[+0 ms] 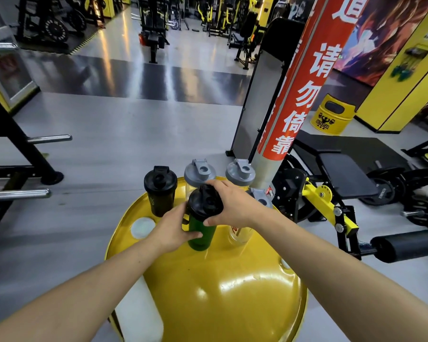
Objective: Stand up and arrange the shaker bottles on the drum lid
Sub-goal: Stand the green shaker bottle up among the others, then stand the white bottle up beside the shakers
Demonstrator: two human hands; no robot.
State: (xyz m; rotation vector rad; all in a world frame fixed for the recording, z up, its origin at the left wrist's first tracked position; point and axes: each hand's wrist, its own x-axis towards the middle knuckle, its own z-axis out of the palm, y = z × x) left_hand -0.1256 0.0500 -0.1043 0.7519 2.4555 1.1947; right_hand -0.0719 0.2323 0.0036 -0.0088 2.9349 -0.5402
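Note:
A yellow drum lid (pixel 215 292) fills the lower middle of the view. On it stands a dark green shaker bottle with a black cap (pixel 202 232), upright. My left hand (pixel 173 228) grips its body from the left, and my right hand (pixel 229 204) holds its cap from the right. Behind stand a black shaker (pixel 160 191) and two clear shakers with grey caps (pixel 199 172) (pixel 240 172). A third grey-capped clear shaker (pixel 258 197) is partly hidden behind my right wrist.
A white round patch (pixel 142 228) marks the lid's left side. A red and grey pillar (pixel 297 95) rises just behind the drum on the right. Gym benches and racks stand at both sides; a yellow bin (pixel 331 118) sits farther right.

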